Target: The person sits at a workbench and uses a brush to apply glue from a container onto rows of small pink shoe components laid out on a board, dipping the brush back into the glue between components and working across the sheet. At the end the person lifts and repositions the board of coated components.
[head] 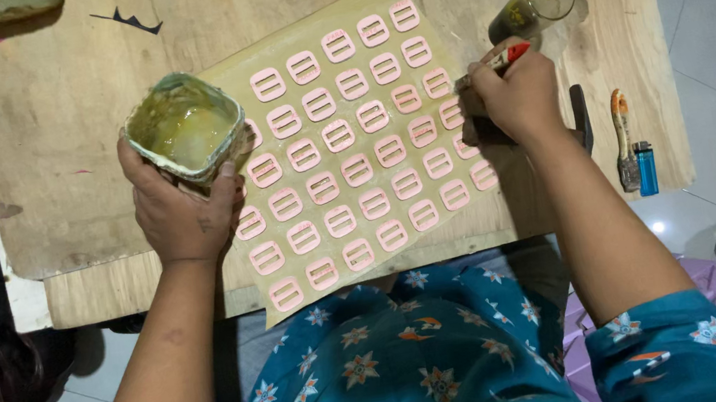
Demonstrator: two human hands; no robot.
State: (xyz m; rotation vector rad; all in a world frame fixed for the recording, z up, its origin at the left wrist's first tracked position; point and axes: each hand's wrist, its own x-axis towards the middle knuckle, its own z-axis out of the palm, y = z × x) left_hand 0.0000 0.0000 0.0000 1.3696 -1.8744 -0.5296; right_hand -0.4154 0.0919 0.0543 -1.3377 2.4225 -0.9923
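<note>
Looking straight down at a wooden board [68,130] used as a worktop, with a tan sheet [436,227] lying on it at a slant. The sheet is covered in rows of small pink slotted pieces [338,135], all flat and spaced evenly, running from about 7 o'clock up to 1 o'clock.

The left hand [182,207] is curled around a squarish tub [184,127] of yellowish-green goo, fingers wrapped under and around its lower edge, thumb on the left side. The tub is held just over the sheet's left edge, at roughly 10 o'clock from the middle of the sheet.

The right hand [519,99] is closed in a loose fist on a brush with a red handle [506,57], gripped like a pen. The brush tip points left toward the pink pieces at the sheet's right edge, around 2 o'clock. Can't tell if the bristles actually touch anything.

Just above that hand, at 1 o'clock, is a glass jar [540,3] with murky stuff in it. Off at 3 o'clock on the board's right edge lie a blue lighter [645,167] and a tool with an orange handle [623,140] just beside it. The person wears a blue flowered shirt [399,363].
</note>
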